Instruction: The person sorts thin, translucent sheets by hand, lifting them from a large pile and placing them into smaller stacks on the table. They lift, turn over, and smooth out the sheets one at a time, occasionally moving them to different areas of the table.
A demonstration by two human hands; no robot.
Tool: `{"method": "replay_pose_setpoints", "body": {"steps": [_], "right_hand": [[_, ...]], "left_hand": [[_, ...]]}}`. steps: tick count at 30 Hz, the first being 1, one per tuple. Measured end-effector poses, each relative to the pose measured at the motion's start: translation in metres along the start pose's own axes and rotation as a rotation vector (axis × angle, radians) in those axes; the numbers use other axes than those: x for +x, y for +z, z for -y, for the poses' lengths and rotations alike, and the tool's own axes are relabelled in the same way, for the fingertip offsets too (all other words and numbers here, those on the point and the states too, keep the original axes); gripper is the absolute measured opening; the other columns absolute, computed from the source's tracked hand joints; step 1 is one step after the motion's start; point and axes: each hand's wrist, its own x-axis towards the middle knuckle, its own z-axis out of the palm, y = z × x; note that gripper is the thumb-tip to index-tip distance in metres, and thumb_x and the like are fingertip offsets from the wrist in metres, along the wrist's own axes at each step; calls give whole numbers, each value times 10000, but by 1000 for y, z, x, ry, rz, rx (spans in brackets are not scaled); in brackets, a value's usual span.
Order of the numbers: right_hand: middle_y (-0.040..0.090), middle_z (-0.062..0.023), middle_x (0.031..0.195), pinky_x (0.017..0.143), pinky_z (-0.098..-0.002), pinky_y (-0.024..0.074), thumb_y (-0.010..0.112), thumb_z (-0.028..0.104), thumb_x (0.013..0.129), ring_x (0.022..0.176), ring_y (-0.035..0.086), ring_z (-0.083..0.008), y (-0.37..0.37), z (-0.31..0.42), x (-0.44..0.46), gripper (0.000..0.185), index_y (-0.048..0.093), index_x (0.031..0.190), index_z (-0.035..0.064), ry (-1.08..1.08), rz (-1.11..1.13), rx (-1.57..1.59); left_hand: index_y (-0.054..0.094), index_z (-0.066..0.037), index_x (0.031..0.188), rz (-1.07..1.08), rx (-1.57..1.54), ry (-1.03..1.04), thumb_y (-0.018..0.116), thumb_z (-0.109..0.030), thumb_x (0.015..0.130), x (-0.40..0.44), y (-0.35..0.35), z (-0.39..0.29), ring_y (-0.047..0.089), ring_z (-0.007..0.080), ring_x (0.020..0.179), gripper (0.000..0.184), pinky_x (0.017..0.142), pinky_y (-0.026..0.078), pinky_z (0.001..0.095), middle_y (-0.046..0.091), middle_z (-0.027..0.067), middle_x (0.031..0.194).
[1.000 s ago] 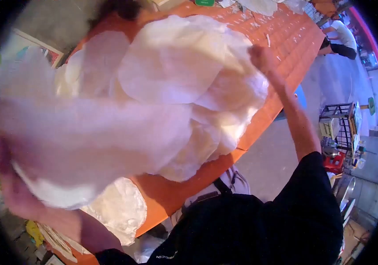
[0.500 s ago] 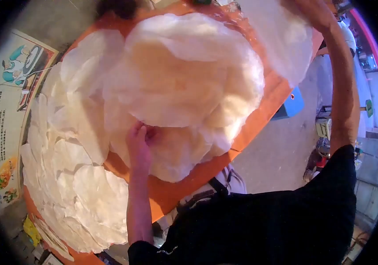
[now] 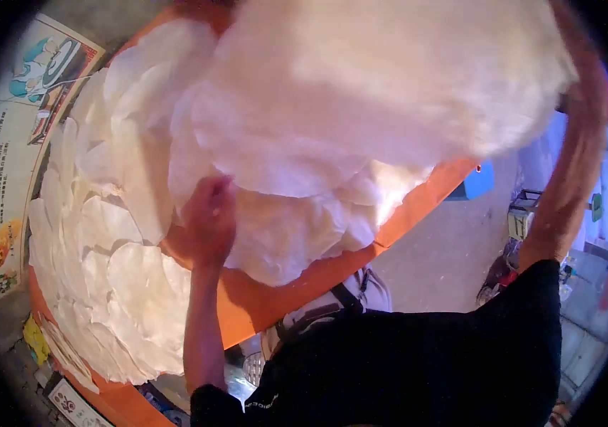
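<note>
Handling a thing this thin well seems to call for an even, gentle lift by the edge, kept taut enough that it does not fold, while the layers underneath are steadied so that none rides up with it. The thing in question is the large, thin, off-white sheet [image 3: 425,78] that spreads blurred across the top of the view, above the stack of rounded, cream-coloured sheets [image 3: 283,235] and reaching out past the edge of the orange-covered table [image 3: 251,302]. Edges this ragged and papery look likely to tear if tugged sharply, so a broad, slow pull would be the safer one. The left hand [image 3: 209,213] is at the near left side of the stack, its fingers curled inward and drawn toward the thumb, the fingertips at the rim of an upper layer; whether they pinch that rim or only rest against it, I cannot tell. The right hand [image 3: 578,43] is at the upper right, beside the outer edge of the blurred sheet; blur and the border of the view hide its fingers, so how far they are spread, and whether they grip the sheet, cannot be told. Left of the stack, overlapping pale sheets [image 3: 140,313] cover much of the table.
</note>
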Motion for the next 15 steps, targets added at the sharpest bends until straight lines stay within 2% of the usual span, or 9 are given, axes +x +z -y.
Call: {"method": "replay_pose_setpoints", "body": {"steps": [1,2,3,5,7,10,13,15], "right_hand": [[658,-113,974,927,-301,487,567,162,913,959,625,-202,-21,2,3,334,595,1155,-65,-244,34,-246],[656,-117,985,932,-305,484,564,166,916,966,623,-206,-39,2,3,334,594,1156,-65,-321,45,-340],[654,-121,997,937,-308,481,560,169,918,974,622,-209,-50,1,1,335,593,1156,-64,-293,62,-344],[649,-128,1020,947,-315,476,553,176,924,988,618,-216,-55,0,-1,336,590,1157,-63,-119,86,-213],[644,-135,1042,957,-322,470,546,183,929,1003,614,-223,-40,10,-6,337,588,1157,-62,-56,131,-115],[637,-146,1077,972,-332,461,536,193,938,1024,608,-233,-9,29,-8,340,584,1158,-61,-27,209,41],[629,-157,1111,987,-342,453,525,203,946,1046,602,-244,12,32,-9,343,581,1159,-60,24,184,194],[627,-159,1127,964,-353,470,527,191,942,1039,607,-252,14,19,-12,333,589,1155,-57,71,37,358]], "left_hand": [[640,-35,936,71,-14,94,612,-115,843,17,14,-20,632,222,746,125,688,522,326,657,104,895],[627,-26,948,140,134,267,613,-89,829,36,30,-22,629,266,817,136,750,515,360,652,121,913],[614,-16,961,207,282,440,613,-63,814,54,47,-23,626,311,888,154,812,508,394,647,138,931],[610,-19,967,334,335,582,612,-62,775,89,81,-24,575,374,1004,197,889,478,435,613,184,1036],[574,-25,1114,373,519,586,625,-98,756,118,113,-26,538,374,1093,370,932,460,436,562,222,1163],[473,-27,1280,349,419,615,640,-138,746,155,159,-19,498,389,1168,571,982,427,449,514,245,1260],[420,-21,1321,264,437,753,640,-222,743,174,177,-12,493,382,1179,651,971,425,432,514,223,1253],[439,-25,1314,343,578,756,684,-293,731,165,156,-23,465,373,1222,687,997,399,450,494,217,1302]]}}
